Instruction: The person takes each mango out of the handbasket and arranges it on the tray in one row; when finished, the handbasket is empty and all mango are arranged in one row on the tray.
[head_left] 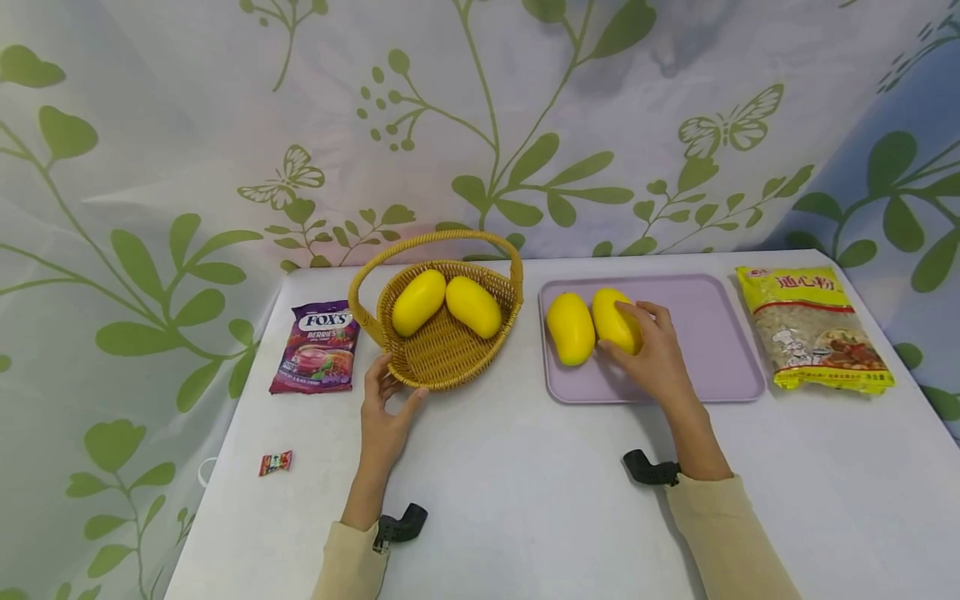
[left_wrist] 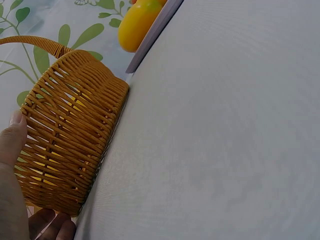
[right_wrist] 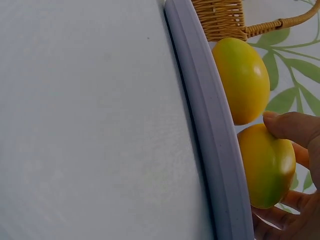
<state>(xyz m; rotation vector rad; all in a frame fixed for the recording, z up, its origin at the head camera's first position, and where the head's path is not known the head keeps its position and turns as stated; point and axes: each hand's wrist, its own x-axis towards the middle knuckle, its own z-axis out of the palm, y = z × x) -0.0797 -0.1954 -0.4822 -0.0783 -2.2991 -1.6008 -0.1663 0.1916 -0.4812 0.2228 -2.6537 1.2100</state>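
A wicker basket with a tall arched handle stands left of centre, and two yellow mangoes lie inside it. My left hand grips the basket's near-left side. In the left wrist view the thumb lies against the weave and the other fingers reach to the base. Two more mangoes rest side by side on a lilac tray. My right hand holds the right-hand mango between thumb and fingers. The other tray mango sits just left of it, untouched.
A purple candy bag lies left of the basket, with a small wrapped candy nearer the front. Right of the tray is a yellow-edged pasta bag. A leaf-patterned curtain hangs behind the white table.
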